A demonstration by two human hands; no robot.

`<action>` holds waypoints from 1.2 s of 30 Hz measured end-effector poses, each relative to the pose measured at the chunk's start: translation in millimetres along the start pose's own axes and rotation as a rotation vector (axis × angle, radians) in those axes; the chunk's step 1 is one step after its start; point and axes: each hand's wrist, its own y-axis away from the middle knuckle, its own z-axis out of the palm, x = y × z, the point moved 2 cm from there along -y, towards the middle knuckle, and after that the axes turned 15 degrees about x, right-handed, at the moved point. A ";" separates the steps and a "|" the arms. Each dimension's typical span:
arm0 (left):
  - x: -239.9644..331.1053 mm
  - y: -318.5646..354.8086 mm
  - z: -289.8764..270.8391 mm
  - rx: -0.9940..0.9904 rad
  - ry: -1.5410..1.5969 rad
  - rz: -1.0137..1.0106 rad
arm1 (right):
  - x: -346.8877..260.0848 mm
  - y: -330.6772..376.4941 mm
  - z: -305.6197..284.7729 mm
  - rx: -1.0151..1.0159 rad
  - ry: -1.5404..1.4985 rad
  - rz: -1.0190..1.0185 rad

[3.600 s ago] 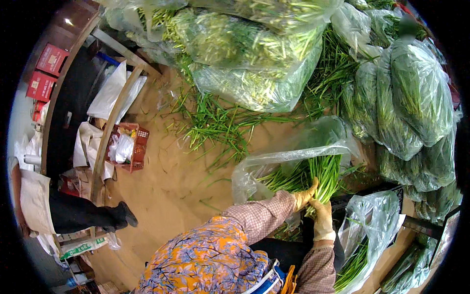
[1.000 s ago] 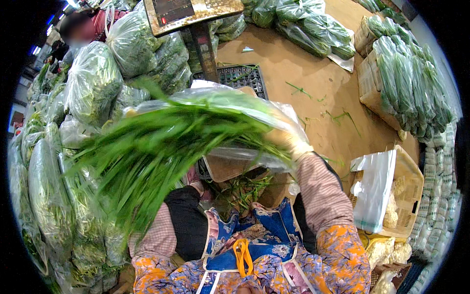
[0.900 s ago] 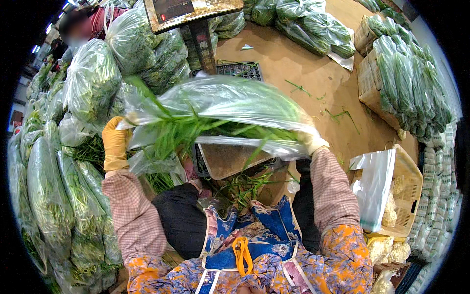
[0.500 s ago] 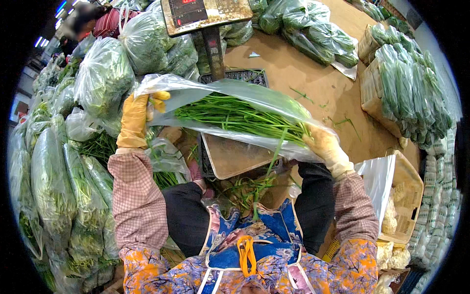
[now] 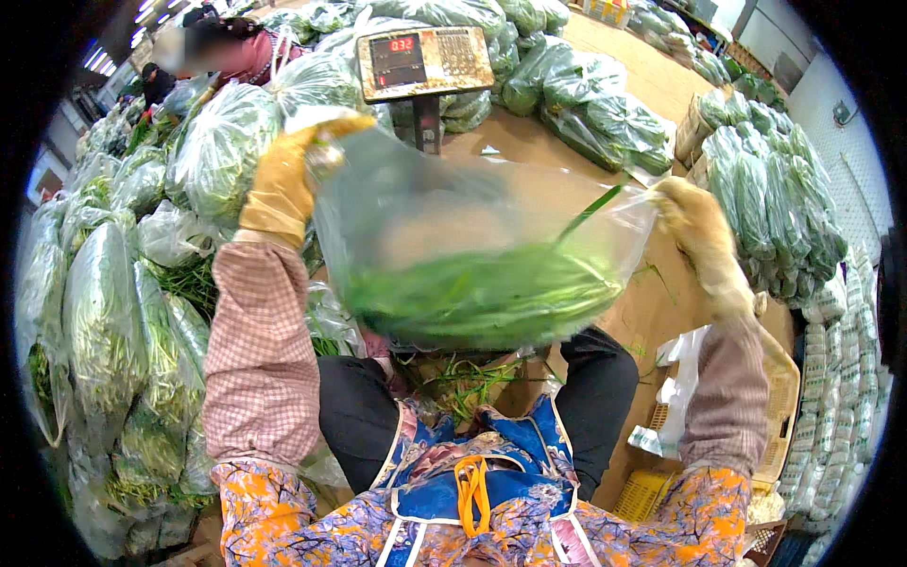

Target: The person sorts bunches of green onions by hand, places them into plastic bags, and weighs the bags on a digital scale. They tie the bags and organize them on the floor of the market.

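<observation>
Between my raised hands hangs a clear plastic bag (image 5: 491, 203), smeared by motion. Long, thin green leafy stalks (image 5: 491, 288), much like chives, lie across its bottom, and one blade (image 5: 590, 213) pokes up near the right corner. In a yellow glove, my left hand (image 5: 288, 175) is closed on the bag's upper left edge. My right hand (image 5: 697, 231), in a paler, blurred glove, pinches the upper right corner. Behind the bag stands a scale (image 5: 427, 64) with a lit red display.
Bagged greens (image 5: 104, 312) crowd the left side, and more bags (image 5: 609, 109) lie at the far right. Packed bundles (image 5: 765, 180) fill a crate on the right. A yellow basket (image 5: 644, 493) and loose trimmings (image 5: 463, 383) are near my legs. Another person (image 5: 248, 52) is far left.
Both hands have risen, the right also moving outward. The bag went from lying stretched sideways to hanging upright, its stalks now along the bottom. The scale shows more fully.
</observation>
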 end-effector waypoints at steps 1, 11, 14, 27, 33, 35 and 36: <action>3.6 13.5 12.0 -0.126 -0.236 0.285 | 27.4 -10.3 14.8 0.065 0.134 -0.023; 42.9 226.8 101.2 -0.398 0.358 -0.053 | -136.8 -116.8 73.6 0.381 -0.275 -0.462; 18.1 252.4 126.0 -0.833 -0.200 0.415 | -179.1 -104.7 100.4 0.297 -0.108 -0.679; -148.9 74.2 18.2 -0.045 -1.374 0.531 | -217.7 -4.7 177.5 0.143 -0.586 -0.641; -196.8 21.9 -36.7 0.097 -1.643 0.450 | -178.3 65.8 264.7 -0.432 -0.569 -0.194; -167.7 29.4 -22.9 0.042 -1.694 0.539 | -114.0 86.4 298.2 -0.543 -0.250 -0.162; -85.6 42.6 1.8 -0.148 -1.414 0.185 | -79.7 98.8 295.8 -0.657 -0.141 -0.122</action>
